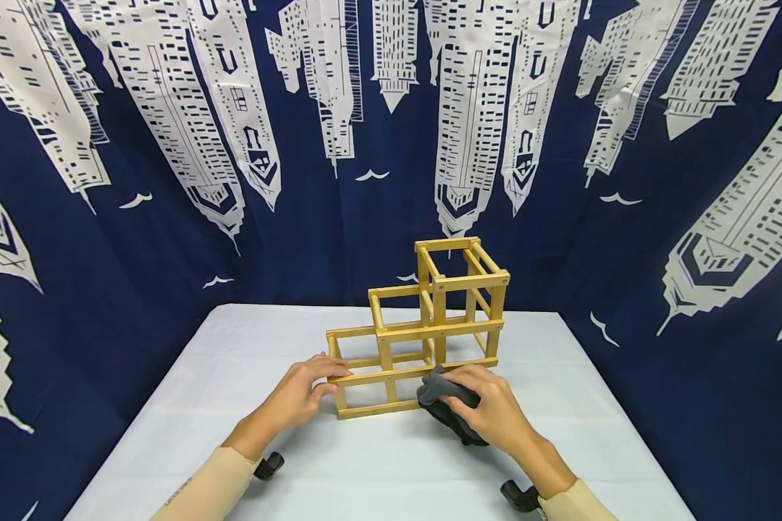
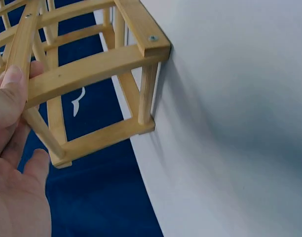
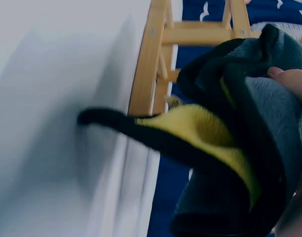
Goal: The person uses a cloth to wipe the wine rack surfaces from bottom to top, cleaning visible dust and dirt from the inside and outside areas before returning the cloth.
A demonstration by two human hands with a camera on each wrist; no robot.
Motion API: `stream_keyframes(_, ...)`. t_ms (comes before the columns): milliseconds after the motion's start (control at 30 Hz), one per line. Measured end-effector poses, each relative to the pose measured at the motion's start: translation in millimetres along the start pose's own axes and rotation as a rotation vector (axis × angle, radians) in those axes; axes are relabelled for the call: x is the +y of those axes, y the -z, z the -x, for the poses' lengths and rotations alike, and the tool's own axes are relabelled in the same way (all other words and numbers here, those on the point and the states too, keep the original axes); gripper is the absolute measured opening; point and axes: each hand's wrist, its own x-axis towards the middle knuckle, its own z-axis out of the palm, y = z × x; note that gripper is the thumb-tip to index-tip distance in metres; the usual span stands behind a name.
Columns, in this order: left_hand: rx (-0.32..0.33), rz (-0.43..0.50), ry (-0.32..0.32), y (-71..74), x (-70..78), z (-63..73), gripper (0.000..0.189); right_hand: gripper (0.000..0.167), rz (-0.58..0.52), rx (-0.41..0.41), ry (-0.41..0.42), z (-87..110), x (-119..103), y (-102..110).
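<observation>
Presently, head view: stepped wooden rack (image 1: pixel 407 333) stands mid-surface (image 1: pixel 365 477), low end left. Left grip (image 1: pixel 300 391) closed, thumb and fingers about its near-left corner; right grip (image 1: pixel 492 405) pinches a grey cloth (image 1: pixel 439 391) by the near lower rail, contact unclear.

Left wrist view: thumb on slat, fingers beyond. Rack judged light, stiff; best steadied at a corner post or rail.

Right wrist view: cloth bunched, yellow inside, dark-edged flap loose. Judged soft, limp; hold by folded middle.
</observation>
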Motion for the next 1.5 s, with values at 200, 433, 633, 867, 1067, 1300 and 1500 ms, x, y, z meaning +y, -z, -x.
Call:
stream_keyframes(200, 0.067, -0.027, 0.106, 6.7, -0.2, 0.9, 0.035, 0.040, 0.010, -0.157, 0.101, -13.0, -20.5, -25.0)
stream_keyframes(433, 0.172, 0.000, 0.118, 3.1, -4.0, 0.9, 0.034, 0.035, -0.005, -0.416, 0.143, -33.7, -50.2, -67.3)
stream_keyframes(633, 0.182, 0.007, 0.087, -2.1, -4.0, 1.1, 0.036, 0.034, -0.026, -0.492, 0.132, -44.9, -63.8, -101.2)
stream_keyframes(867, 0.150, 0.016, 0.119, -1.5, -3.3, -4.1, 0.037, 0.033, 0.013, -0.504, 0.065, -50.0, -67.8, -124.3)
stream_keyframes(1067, 0.156, 0.006, 0.129, 3.6, -5.3, -0.4, 0.037, 0.031, 0.001, -0.527, 0.009, -48.7, -69.5, -133.1)
stream_keyframes(1300, 0.115, 0.043, 0.132, 6.0, -4.7, -2.8, 0.035, 0.028, 0.018, -0.536, -0.010, -47.7, -61.3, -122.5)
stream_keyframes(1500, 0.121, 0.050, 0.097, 5.9, -5.0, -0.3, 0.034, 0.025, 0.005, -0.534, -0.054, -34.4, -40.6, -97.6)
